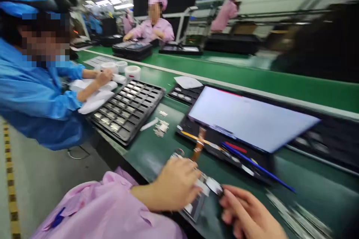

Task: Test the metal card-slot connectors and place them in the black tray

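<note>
Long green assembly bench (pixel 151 164), bearing a black-framed display panel with a pale lit screen (pixel 249 119); orange flex ribbon (pixel 198 145) running from the panel's near edge down behind the left hand (pixel 171 185). Black slotted tray (pixel 126 112) off to the left, silver parts still filling most slots. Left fingers closed together around a flat silver-and-black module (pixel 200 198), held just above the bench; right hand (pixel 246 213) loosely spread, fingertips at the module's edge, any pinch lost to blur.

right hand (pixel 250 213) cut off by lower edge, flat part (pixel 200 194) beside it blurred
</note>
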A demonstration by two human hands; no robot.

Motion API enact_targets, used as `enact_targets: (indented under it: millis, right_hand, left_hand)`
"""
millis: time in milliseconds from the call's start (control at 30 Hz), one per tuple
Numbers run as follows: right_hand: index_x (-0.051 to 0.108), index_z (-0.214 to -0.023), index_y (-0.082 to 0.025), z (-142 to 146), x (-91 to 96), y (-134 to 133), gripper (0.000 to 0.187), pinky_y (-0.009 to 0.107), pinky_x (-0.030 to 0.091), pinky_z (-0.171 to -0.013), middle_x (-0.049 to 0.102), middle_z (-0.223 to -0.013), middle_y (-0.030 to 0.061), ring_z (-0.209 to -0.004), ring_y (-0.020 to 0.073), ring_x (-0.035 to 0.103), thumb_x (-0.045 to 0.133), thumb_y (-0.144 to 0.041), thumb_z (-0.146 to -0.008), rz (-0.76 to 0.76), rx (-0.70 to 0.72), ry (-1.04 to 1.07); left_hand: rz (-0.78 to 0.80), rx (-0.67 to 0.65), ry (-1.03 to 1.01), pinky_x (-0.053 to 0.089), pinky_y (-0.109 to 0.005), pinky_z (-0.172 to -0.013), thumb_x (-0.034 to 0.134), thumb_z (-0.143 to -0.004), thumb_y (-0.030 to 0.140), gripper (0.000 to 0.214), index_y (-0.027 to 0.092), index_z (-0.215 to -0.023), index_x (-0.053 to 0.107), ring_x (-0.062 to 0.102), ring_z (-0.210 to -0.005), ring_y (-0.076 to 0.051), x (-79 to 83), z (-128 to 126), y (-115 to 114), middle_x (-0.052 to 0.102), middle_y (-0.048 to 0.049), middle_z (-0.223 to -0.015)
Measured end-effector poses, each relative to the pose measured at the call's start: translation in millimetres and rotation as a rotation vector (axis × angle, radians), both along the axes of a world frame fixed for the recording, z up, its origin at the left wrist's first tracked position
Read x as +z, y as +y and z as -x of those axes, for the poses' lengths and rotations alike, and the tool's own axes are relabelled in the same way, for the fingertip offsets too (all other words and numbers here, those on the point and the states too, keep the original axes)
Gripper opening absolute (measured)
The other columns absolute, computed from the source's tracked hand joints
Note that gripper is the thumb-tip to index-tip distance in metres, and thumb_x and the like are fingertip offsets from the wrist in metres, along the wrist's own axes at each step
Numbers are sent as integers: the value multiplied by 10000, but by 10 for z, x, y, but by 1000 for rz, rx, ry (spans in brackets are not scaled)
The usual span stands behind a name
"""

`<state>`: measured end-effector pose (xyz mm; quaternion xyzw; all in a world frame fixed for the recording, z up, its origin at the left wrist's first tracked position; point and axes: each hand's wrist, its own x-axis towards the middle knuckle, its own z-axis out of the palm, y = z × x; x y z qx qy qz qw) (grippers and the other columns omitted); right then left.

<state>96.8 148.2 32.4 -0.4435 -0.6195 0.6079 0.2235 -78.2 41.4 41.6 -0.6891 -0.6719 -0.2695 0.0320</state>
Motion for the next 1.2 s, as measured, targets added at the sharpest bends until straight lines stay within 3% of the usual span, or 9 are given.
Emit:
enact_targets:
  millis: [167, 300, 500, 1200]
  right_hand:
    - [613, -961, -153, -20, 194, -127, 408, 145, 376, -310, 615, -656, -6, -431, 85, 553, 744, -469, -738, 150, -32, 190]
    - [658, -1061, -131, -77, 273, -135, 377, 112, 308, -280, 626, -663, 0, -402, 54, 526, 693, -395, -794, 446, 107, 369]
    - [675, -1169, -119, -176, 258, -124, 375, 106, 305, -269, 637, -693, 12, -420, 45, 526, 615, -344, -876, 608, 207, 463]
    - [634, -1232, -124, -149, 232, -115, 418, 122, 347, -298, 677, -773, 48, -448, 61, 538, 577, -370, -898, 635, 272, 453]
  left_hand:
    - [44, 9, -56, 422, -456, -1037, 543, -930, 247, 283, 149, -1190, 590, 547, -1212, -272, 9, -36, -67, 626, -98, -1287]
    - [19, -6, -1, 445, -477, -991, 541, -934, 259, 283, 131, -1178, 604, 566, -1177, -296, -11, -11, -79, 635, -119, -1269]
    - [24, -2, 26, 445, -465, -984, 531, -940, 266, 290, 123, -1181, 606, 563, -1187, -291, 23, -17, -97, 637, -112, -1269]
    - [20, 0, 5, 458, -443, -1018, 500, -958, 261, 290, 134, -1187, 625, 565, -1205, -271, 6, -27, -95, 639, -108, -1275]
